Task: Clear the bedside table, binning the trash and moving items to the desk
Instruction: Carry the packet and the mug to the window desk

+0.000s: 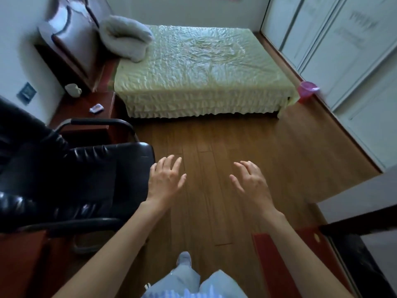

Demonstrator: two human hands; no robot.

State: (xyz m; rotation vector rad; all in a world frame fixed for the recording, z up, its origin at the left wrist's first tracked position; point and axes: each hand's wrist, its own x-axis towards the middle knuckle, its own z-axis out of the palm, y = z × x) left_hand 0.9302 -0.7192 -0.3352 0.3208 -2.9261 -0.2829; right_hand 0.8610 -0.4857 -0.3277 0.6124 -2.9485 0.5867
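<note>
The dark red bedside table (pixel 81 108) stands at the left, between the bed and a black chair. On it sit a white mug (pixel 73 90) at the back and a small white and blue packet (pixel 96 108) near the middle. A pink bin (pixel 306 91) stands on the floor at the bed's far right corner. My left hand (pixel 165 179) and my right hand (pixel 251 181) hang open over the wooden floor, palms down, fingers spread, holding nothing. Both are well short of the table. A strip of red-brown desk surface (pixel 19 261) shows at the lower left.
A black leather office chair (pixel 75 175) sits at the left, between me and the bedside table. The bed (pixel 193 67) with a green cover and a folded grey quilt (pixel 124 37) fills the middle. White wardrobe doors (pixel 343 50) line the right. A red cabinet edge (pixel 279 265) is at lower right.
</note>
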